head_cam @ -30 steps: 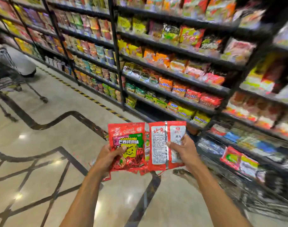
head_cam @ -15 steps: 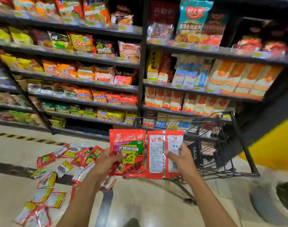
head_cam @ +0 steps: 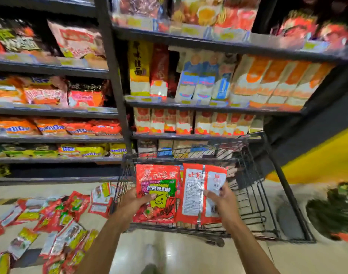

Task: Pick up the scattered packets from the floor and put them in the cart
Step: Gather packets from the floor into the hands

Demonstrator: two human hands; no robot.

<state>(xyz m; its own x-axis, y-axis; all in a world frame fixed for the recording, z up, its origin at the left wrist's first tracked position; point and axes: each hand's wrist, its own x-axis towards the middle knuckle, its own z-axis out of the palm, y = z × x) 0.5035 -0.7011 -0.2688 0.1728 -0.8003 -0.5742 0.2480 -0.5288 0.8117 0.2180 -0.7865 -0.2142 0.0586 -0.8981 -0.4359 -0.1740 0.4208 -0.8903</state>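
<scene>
Holding two flat red foil snack packets point(head_cam: 181, 192) over the black wire shopping cart point(head_cam: 250, 194), my left hand point(head_cam: 132, 202) and right hand point(head_cam: 222, 200) each pinch one, ready to drop them; more scattered packets point(head_cam: 56, 220) litter the floor.

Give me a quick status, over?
Left hand and right hand each grip red packets, over the cart. More packets on floor. Nothing blocking.
</scene>
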